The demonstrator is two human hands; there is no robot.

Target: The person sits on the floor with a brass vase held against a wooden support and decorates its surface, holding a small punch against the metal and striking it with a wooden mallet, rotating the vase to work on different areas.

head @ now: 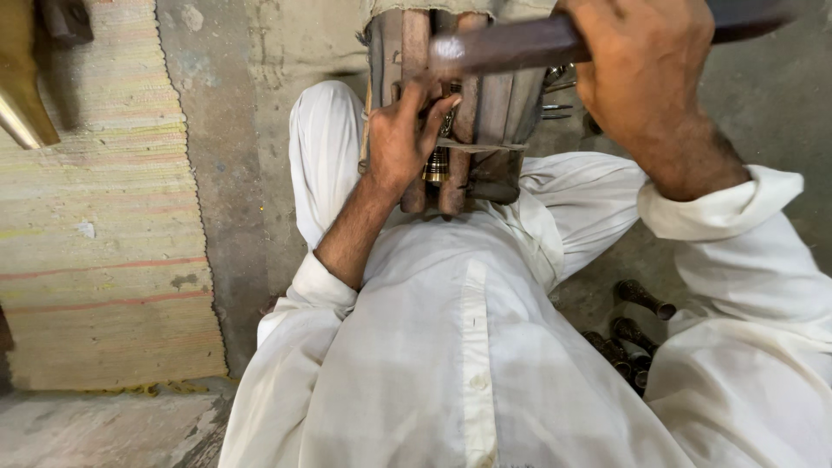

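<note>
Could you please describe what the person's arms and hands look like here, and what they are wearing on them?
Both hands are bare: no gloves, rings or watch show. The left hand comes from a loose white sleeve pushed up the forearm, its cuff bunched. The right hand comes from a matching white sleeve with a wide turned-back cuff near the wrist. Both belong to a long white buttoned shirt.

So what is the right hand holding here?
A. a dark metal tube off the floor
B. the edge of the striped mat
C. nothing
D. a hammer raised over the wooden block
D: the right hand has its grip closed round a hammer handle, its head raised above the wooden block where the left hand rests.
</note>
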